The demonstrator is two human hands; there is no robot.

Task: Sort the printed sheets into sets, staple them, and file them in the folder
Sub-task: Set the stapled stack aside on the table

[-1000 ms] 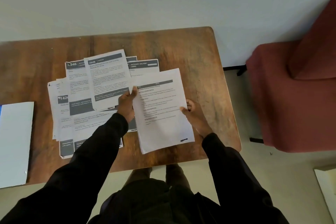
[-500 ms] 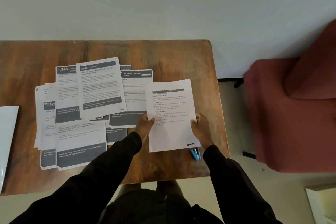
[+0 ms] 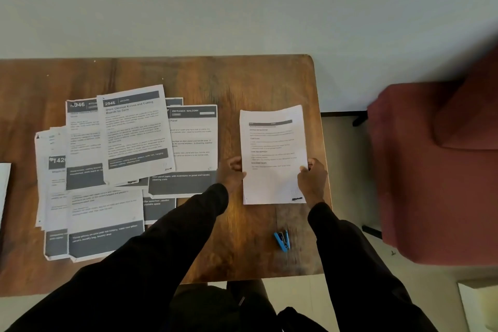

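I hold a white printed sheet set (image 3: 272, 148) by both side edges at the right end of the wooden table (image 3: 242, 81). My left hand (image 3: 234, 173) grips its left edge, and my right hand (image 3: 312, 179) grips its right edge. Whether the set rests on the table or hangs just above it, I cannot tell. A small blue stapler (image 3: 282, 240) lies on the table nearer to me, below the set. Several more printed sheets (image 3: 129, 159) lie spread and overlapping on the table's left half. A white folder edge (image 3: 4, 186) shows at the far left.
A dark red armchair (image 3: 436, 170) stands close to the table's right end. A pale wall runs behind the table. The table's right edge lies just beyond my right hand, with light floor below.
Both hands carried the sheet set to the right, away from the spread sheets, and squared it upright. The blue stapler, first hidden under the set, now lies in full view.
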